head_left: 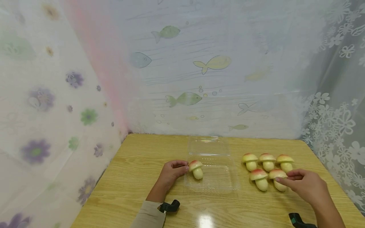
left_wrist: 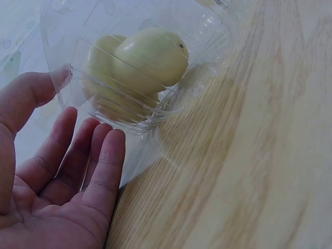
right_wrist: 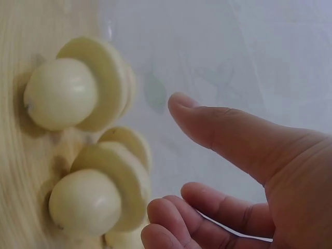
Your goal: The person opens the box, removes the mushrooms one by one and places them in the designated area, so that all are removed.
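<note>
A clear plastic clamshell box [head_left: 211, 189] lies with its lid raised at the back. One toy mushroom [head_left: 198, 173], with a red-yellow cap and pale stem, sits at the left inside it. My left hand [head_left: 169, 175] pinches the box's left edge between thumb and fingers; the left wrist view shows the thumb [left_wrist: 36, 91] at the plastic wall. To the right, several like mushrooms stand in two rows. Around the front-right mushroom [head_left: 280, 185] my right hand [head_left: 308, 186] reaches with thumb and fingers spread, and the right wrist view shows a gap between hand and mushrooms.
The wood-grain table [head_left: 128, 190] ends at a fish-printed curtain [head_left: 182, 79] behind. Other mushrooms, such as the front-left one [head_left: 261, 184] and the back-middle one [head_left: 267, 164], stand close together. Flowered sheets hang at both sides.
</note>
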`<state>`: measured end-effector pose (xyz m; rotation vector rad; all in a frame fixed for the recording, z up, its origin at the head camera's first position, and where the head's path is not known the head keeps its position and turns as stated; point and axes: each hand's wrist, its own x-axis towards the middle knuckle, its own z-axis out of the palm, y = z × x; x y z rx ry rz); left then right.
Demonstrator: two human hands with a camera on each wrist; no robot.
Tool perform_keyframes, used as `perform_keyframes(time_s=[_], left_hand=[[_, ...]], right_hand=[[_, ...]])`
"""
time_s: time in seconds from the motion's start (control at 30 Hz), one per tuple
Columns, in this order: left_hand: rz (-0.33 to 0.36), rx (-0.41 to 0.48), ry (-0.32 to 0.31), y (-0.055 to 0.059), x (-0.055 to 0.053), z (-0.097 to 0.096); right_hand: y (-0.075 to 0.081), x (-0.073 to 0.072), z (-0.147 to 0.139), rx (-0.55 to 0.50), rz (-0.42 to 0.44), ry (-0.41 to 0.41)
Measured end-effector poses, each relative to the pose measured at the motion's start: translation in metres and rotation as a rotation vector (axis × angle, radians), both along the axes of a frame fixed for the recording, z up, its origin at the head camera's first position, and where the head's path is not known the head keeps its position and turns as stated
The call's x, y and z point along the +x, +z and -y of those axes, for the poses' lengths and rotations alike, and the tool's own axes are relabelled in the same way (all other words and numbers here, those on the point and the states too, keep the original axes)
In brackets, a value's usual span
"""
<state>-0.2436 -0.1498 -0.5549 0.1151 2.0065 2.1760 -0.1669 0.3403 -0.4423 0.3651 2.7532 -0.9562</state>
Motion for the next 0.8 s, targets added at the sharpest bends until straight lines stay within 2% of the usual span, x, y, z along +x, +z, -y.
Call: perform_keyframes(time_s=[0.37, 0.8], left_hand=[[-0.022, -0.011, -0.009, -0.002, -0.001, 0.001], [-0.027, -0.014, -0.009, -0.002, -0.001, 0.001]], right_hand=[[0.016, -0.004, 0.03, -0.028, -0.091, 0.058], [0.016, -0.006, 0.073, -0.115, -0.236, 0.154]])
